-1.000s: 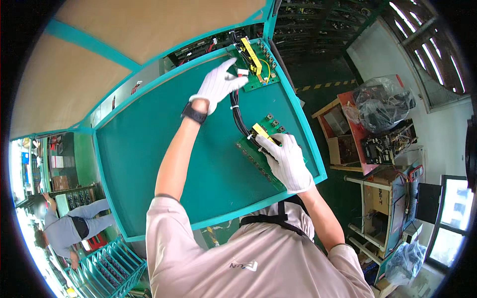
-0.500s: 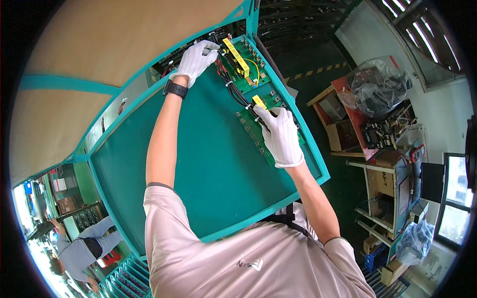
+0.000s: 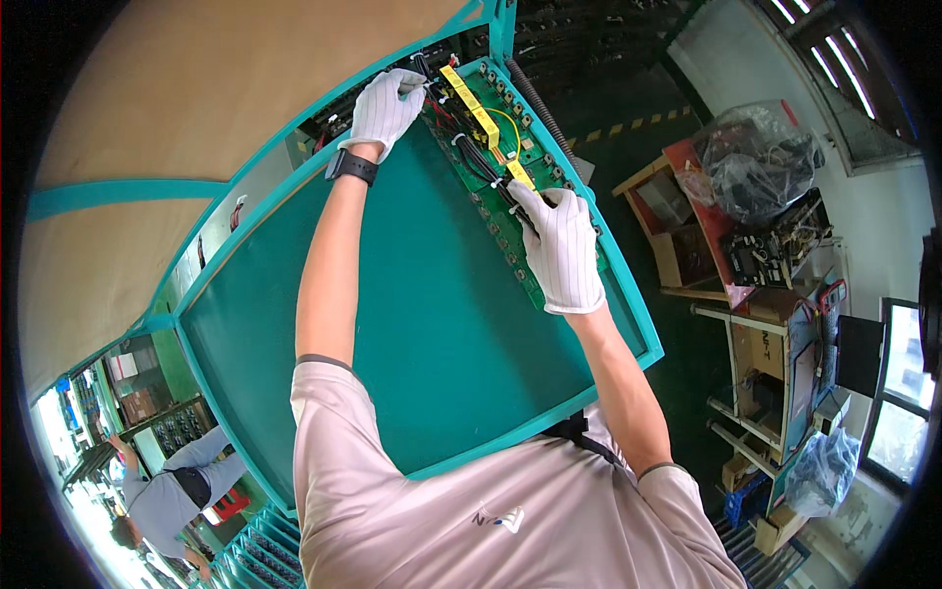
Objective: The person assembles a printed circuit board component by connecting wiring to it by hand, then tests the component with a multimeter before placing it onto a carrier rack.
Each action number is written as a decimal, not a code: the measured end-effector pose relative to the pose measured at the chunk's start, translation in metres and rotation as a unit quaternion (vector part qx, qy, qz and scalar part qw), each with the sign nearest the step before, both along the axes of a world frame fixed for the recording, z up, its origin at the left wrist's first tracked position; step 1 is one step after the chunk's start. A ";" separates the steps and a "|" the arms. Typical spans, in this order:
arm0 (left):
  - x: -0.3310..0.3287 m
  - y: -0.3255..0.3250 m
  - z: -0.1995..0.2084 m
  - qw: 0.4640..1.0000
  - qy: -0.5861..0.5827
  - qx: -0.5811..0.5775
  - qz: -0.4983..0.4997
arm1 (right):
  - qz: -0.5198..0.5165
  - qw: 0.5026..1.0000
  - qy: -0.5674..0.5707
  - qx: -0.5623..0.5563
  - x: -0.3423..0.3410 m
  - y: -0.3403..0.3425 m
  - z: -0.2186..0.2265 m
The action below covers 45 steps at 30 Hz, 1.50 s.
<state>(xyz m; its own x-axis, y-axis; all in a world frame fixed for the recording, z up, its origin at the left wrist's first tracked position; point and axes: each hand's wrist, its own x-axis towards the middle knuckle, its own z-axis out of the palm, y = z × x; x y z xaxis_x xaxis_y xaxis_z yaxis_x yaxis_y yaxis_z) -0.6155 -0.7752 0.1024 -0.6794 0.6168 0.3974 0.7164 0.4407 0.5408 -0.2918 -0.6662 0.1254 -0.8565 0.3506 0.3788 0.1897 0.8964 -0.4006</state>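
Note:
Both my hands wear white striped gloves. At the far edge of the green panel [image 3: 422, 294], my left hand [image 3: 386, 110] is closed in a pinch beside black and red wires; what its fingertips hold is too small to make out. My right hand [image 3: 564, 253] is closed over the near green circuit board [image 3: 502, 234], its thumb by a short yellow block [image 3: 520, 175]. Just beyond lies another green circuit board [image 3: 530, 147] with a long yellow strip [image 3: 471, 106] and a yellow wire. A tied black wire bundle [image 3: 474, 157] runs along the boards between my hands.
A raised teal rim surrounds the panel. Upper left, a large tan board [image 3: 245, 88] in a teal frame stands close. A ribbed black hose [image 3: 538, 103] runs outside the right rim. At right are shelves [image 3: 760, 363] and a plastic-covered heap [image 3: 760, 162]; another person [image 3: 172, 501] bends at lower left.
The near circuit board has slid away from me with my right hand, closing the gap to the far board. My left hand remains by the wires at the far edge. The view has shifted slightly.

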 end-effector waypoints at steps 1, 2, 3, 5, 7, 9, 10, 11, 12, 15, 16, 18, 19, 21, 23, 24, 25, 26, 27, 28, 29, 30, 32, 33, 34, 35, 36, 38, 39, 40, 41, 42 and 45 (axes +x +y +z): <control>-0.002 -0.001 -0.003 1.000 -0.007 -0.021 0.015 | -0.002 1.000 0.002 0.002 -0.001 0.000 0.000; -0.004 -0.002 -0.007 1.000 -0.008 -0.022 0.014 | -0.003 1.000 0.004 0.003 -0.002 -0.001 0.000; -0.006 -0.003 -0.010 0.998 0.028 -0.038 0.037 | -0.004 1.000 0.003 0.002 -0.003 -0.001 0.000; -0.008 -0.001 -0.014 0.995 0.062 -0.055 0.057 | -0.005 1.000 0.003 0.001 -0.003 -0.001 0.000; -0.008 0.001 -0.016 0.994 0.038 -0.066 0.074 | -0.006 1.000 -0.002 0.002 -0.002 -0.001 0.002; -0.008 0.004 -0.016 0.994 0.017 -0.070 0.080 | -0.007 1.000 -0.007 0.003 -0.002 -0.001 0.004; -0.007 0.005 -0.014 0.993 -0.002 -0.074 0.087 | -0.008 1.000 -0.011 0.002 -0.002 -0.001 0.004; -0.005 0.006 -0.013 0.993 -0.003 -0.074 0.086 | -0.009 1.000 -0.015 0.001 -0.002 0.000 0.003; -0.003 0.008 -0.012 0.994 -0.037 -0.065 0.085 | -0.010 1.000 -0.016 0.001 -0.001 0.000 0.002; -0.006 0.007 -0.018 0.991 -0.040 -0.067 0.109 | -0.005 1.000 -0.012 0.005 -0.001 0.000 0.005; -0.005 0.009 -0.020 0.989 -0.014 -0.077 0.129 | -0.003 1.000 -0.017 0.007 -0.001 0.001 0.005; -0.003 0.010 -0.022 0.983 -0.002 -0.113 0.147 | -0.002 1.000 -0.022 0.010 0.000 0.002 0.003; -0.003 0.010 -0.023 0.975 0.010 -0.150 0.165 | 0.000 1.000 -0.021 0.011 -0.001 0.002 0.002; -0.003 0.006 -0.025 0.976 0.018 -0.145 0.164 | 0.003 1.000 -0.018 0.013 -0.001 0.001 0.002; 0.004 0.007 -0.023 0.978 0.087 -0.120 0.147 | -0.002 0.999 -0.045 0.008 0.001 0.001 0.007; 0.005 0.003 -0.020 0.988 0.030 -0.084 0.127 | -0.003 0.999 -0.045 0.007 0.003 0.001 0.010; 0.013 0.003 -0.012 0.993 -0.030 -0.045 0.101 | 0.000 0.999 -0.043 0.017 0.007 0.003 0.013; 0.015 -0.006 -0.008 0.992 -0.031 -0.048 0.115 | 0.008 0.999 -0.039 0.022 0.011 0.001 0.016; 0.018 -0.019 -0.005 0.995 -0.023 -0.037 0.092 | 0.009 0.999 -0.038 0.021 0.015 -0.001 0.019; 0.030 -0.026 0.001 0.995 -0.033 -0.006 0.097 | 0.009 1.000 -0.018 0.014 0.022 -0.001 0.022; 0.042 -0.035 0.005 0.994 -0.041 0.022 0.103 | 0.011 1.000 0.003 0.006 0.028 -0.002 0.024; 0.054 -0.044 0.003 0.991 -0.070 0.056 0.099 | 0.012 1.000 0.005 0.005 0.036 -0.002 0.025; 0.094 -0.053 0.003 0.996 -0.018 0.017 0.088 | -0.012 0.999 0.038 -0.020 0.059 0.001 0.025; 0.120 -0.050 0.003 0.997 0.024 -0.012 0.076 | -0.019 0.999 0.039 -0.016 0.073 0.004 0.021; 0.144 -0.056 0.007 0.997 0.026 -0.042 0.051 | -0.024 0.997 0.063 -0.038 0.084 0.002 0.016; 0.168 -0.062 0.010 0.997 0.023 -0.073 0.024 | -0.031 0.994 0.083 -0.060 0.096 -0.002 0.012; 0.187 -0.070 0.011 0.995 0.019 -0.098 -0.003 | -0.047 0.989 0.111 -0.082 0.106 -0.009 0.012; 0.212 -0.071 0.002 0.982 0.055 -0.170 -0.061 | -0.043 0.989 0.101 -0.095 0.128 -0.015 -0.005; 0.218 -0.066 -0.004 0.970 0.072 -0.219 -0.083 | -0.036 0.989 0.090 -0.109 0.138 -0.014 -0.016; 0.224 -0.063 -0.003 0.965 0.091 -0.231 -0.086 | -0.048 0.990 0.082 -0.100 0.138 -0.017 -0.013; 0.229 -0.060 -0.003 0.959 0.111 -0.244 -0.090 | -0.050 0.995 0.038 -0.079 0.139 -0.017 -0.012; 0.231 -0.058 -0.007 0.958 0.111 -0.244 -0.099 | -0.055 0.997 0.014 -0.061 0.138 -0.018 -0.009; 0.229 -0.056 -0.022 0.957 0.137 -0.239 -0.090 | -0.073 0.996 -0.026 -0.042 0.134 -0.022 -0.005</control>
<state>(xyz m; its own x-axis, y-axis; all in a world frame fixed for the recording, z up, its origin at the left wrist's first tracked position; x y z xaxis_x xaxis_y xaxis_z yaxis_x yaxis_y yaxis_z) -0.3866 -0.8316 0.0808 -0.4554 0.8700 0.1891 0.8903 0.4464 0.0901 -0.1575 -0.6878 0.1203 -0.8113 0.5022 0.2993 0.3388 0.8211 -0.4593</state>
